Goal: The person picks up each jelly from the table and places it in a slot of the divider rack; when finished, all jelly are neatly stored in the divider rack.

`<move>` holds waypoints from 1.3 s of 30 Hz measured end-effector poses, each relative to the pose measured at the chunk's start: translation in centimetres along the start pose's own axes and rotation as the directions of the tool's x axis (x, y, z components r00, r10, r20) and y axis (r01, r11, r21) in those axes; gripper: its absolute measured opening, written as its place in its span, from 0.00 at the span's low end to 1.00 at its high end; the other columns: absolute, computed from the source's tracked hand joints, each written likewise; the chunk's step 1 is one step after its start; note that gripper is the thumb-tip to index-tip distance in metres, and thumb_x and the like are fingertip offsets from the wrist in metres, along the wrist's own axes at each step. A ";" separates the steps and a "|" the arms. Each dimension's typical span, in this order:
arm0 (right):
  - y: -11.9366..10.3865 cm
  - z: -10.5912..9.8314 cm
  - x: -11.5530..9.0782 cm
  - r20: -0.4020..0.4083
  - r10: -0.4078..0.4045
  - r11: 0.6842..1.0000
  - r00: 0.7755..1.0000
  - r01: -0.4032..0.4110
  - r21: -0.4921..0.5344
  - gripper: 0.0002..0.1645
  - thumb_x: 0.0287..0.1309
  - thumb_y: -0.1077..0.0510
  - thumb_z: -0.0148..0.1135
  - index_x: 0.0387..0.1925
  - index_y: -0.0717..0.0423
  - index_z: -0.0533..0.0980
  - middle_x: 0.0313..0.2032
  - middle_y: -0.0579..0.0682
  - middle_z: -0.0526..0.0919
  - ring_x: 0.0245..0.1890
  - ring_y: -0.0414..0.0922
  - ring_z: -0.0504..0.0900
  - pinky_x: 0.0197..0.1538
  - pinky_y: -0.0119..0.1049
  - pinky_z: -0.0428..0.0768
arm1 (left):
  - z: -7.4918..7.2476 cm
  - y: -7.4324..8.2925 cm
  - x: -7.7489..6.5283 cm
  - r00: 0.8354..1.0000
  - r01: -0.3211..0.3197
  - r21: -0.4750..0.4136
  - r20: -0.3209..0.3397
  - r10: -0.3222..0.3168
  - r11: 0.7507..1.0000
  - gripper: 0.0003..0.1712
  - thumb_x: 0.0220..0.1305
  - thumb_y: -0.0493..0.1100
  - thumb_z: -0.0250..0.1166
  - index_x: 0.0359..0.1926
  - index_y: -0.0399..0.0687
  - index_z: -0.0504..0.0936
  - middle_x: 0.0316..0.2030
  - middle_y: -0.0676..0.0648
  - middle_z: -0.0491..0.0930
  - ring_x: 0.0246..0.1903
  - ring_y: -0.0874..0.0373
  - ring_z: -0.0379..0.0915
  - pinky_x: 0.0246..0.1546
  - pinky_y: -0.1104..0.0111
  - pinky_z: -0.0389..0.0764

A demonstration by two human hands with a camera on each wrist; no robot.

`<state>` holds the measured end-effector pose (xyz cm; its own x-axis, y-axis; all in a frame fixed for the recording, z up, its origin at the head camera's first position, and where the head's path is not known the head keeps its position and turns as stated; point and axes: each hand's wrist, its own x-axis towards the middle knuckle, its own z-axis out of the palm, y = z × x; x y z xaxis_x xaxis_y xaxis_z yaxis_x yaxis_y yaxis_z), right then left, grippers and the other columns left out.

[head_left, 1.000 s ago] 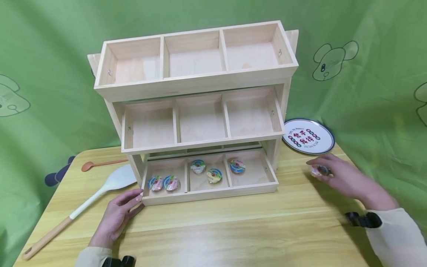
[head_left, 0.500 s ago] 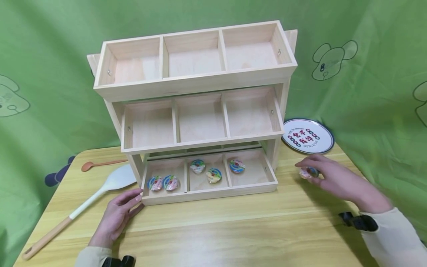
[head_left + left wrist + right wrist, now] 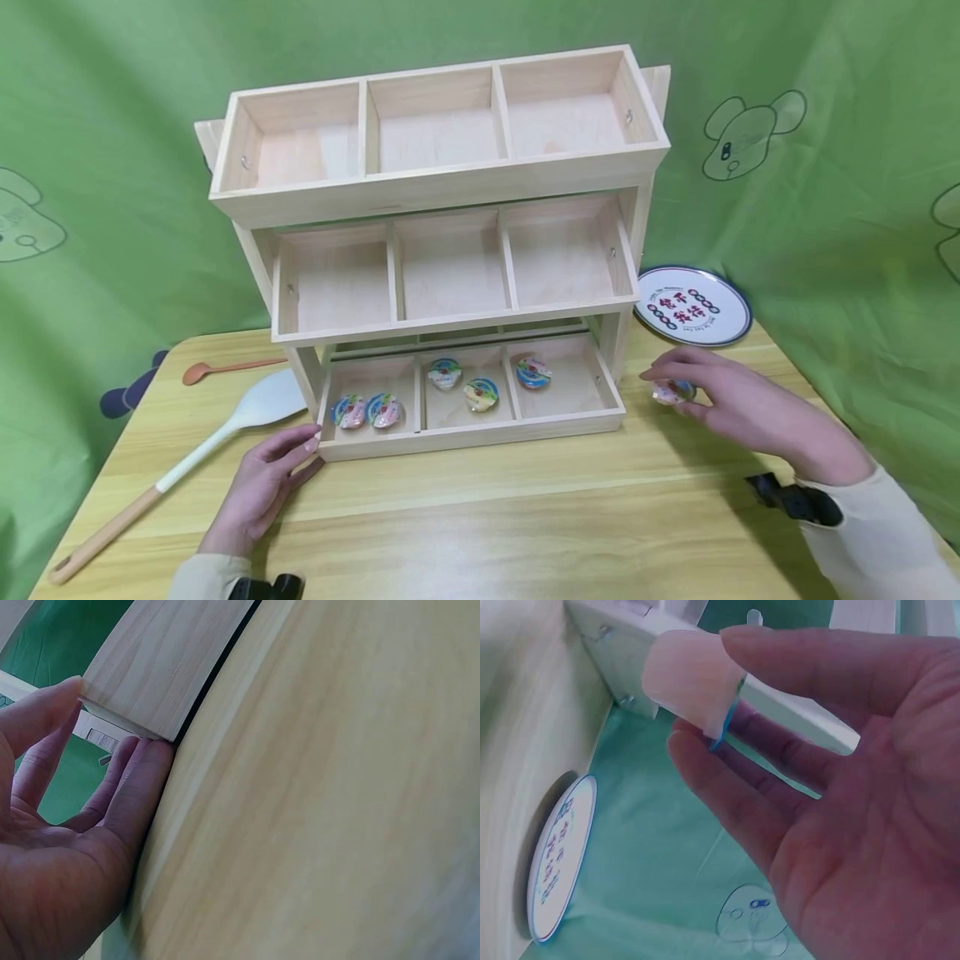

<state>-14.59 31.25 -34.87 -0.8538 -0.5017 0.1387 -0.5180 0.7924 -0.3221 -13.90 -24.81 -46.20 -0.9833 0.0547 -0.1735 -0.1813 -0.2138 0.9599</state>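
Note:
In the head view, my right hand (image 3: 742, 408) pinches a small jelly cup (image 3: 667, 392) above the table, right of the wooden rack. The right wrist view shows the cup's pale pink body (image 3: 686, 679) between thumb and fingers, its blue-edged lid turned toward the palm. At the rack's lower left, my left hand (image 3: 262, 487) touches the corner of the bottom tray (image 3: 480, 437) with extended fingers. In that tray, two pink-printed jelly cups (image 3: 384, 411) lie in the left compartment. Two more jelly cups (image 3: 481, 395) occupy the middle one, and a single jelly cup (image 3: 533, 372) the right one.
Above the bottom tray are a middle tray (image 3: 457, 321) and a top tray (image 3: 442, 187), each with three compartments. A white plate (image 3: 693, 307) lies behind the right hand. A long white-headed spatula (image 3: 202, 450) and a small orange-brown spoon (image 3: 232, 367) lie at left.
My right hand has moved left with the jelly cup, closer to the rack. The left hand stays at the tray corner, and the cups in the tray have not moved.

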 end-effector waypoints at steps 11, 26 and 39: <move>-2.0 0.5 2.1 -0.022 -0.102 0.994 0.995 0.103 0.023 0.22 0.54 0.68 0.69 0.50 0.49 0.80 0.51 0.42 0.77 0.49 0.43 0.78 0.50 0.46 0.82 | 0.0 0.0 0.0 1.000 -0.001 0.007 -0.001 0.001 1.000 0.13 0.66 0.30 0.61 0.49 0.42 0.85 0.50 0.48 0.78 0.51 0.55 0.77 0.55 0.61 0.79; -3.3 2.5 5.3 0.057 -0.061 0.990 0.997 0.053 0.129 0.23 0.57 0.65 0.67 0.56 0.53 0.79 0.55 0.51 0.77 0.53 0.52 0.77 0.56 0.52 0.79 | 0.0 -0.1 0.0 1.000 -0.013 0.015 0.012 0.012 1.000 0.13 0.66 0.30 0.61 0.50 0.41 0.84 0.50 0.48 0.78 0.50 0.55 0.78 0.55 0.61 0.79; -3.0 5.3 7.6 0.094 -0.040 0.993 0.995 0.029 0.119 0.23 0.53 0.67 0.68 0.53 0.57 0.80 0.51 0.53 0.78 0.50 0.53 0.78 0.54 0.51 0.81 | 0.0 -0.1 0.0 1.000 -0.005 0.024 0.006 0.005 1.000 0.14 0.66 0.30 0.61 0.51 0.40 0.83 0.50 0.47 0.78 0.50 0.55 0.77 0.55 0.61 0.79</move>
<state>-19.25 23.27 -37.80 -0.8238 -0.5634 0.0626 -0.5323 0.7310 -0.4270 -13.83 -24.83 -46.28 -0.9841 0.0595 -0.1671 -0.1755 -0.1911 0.9658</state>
